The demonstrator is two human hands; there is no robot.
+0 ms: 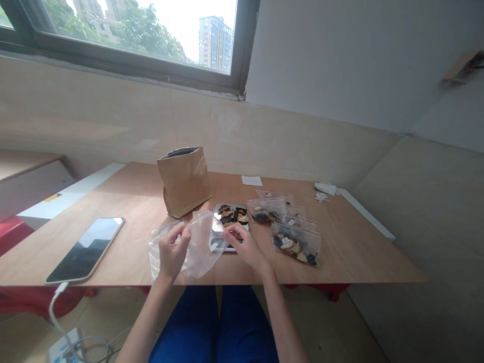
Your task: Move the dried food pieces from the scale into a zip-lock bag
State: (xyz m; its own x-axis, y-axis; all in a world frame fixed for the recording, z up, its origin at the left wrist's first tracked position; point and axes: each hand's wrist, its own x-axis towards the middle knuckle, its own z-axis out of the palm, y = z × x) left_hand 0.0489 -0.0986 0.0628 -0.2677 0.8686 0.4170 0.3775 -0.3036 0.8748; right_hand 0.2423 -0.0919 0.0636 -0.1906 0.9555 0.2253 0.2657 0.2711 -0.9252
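Observation:
A clear plastic bag (204, 247) is stretched between my two hands, above the table's near edge. My left hand (174, 250) is closed on its left side, and my right hand (244, 243) pinches its right edge. More clear plastic bags (155, 249) lie under and beside my left hand. Just beyond my right hand is a small scale (217, 225) carrying dark and pale dried slices (231, 214); the bag and my fingers partly cover it. An open brown kraft paper bag (185, 181) stands behind the clear bag, its contents hidden.
Several filled zip bags (297, 244) of dried slices lie right of the scale. A phone (86, 250) on a charging cable (56, 297) rests at the left. White paper (251, 180) and crumpled tissue (325, 189) lie at the back, near the wall (283, 136).

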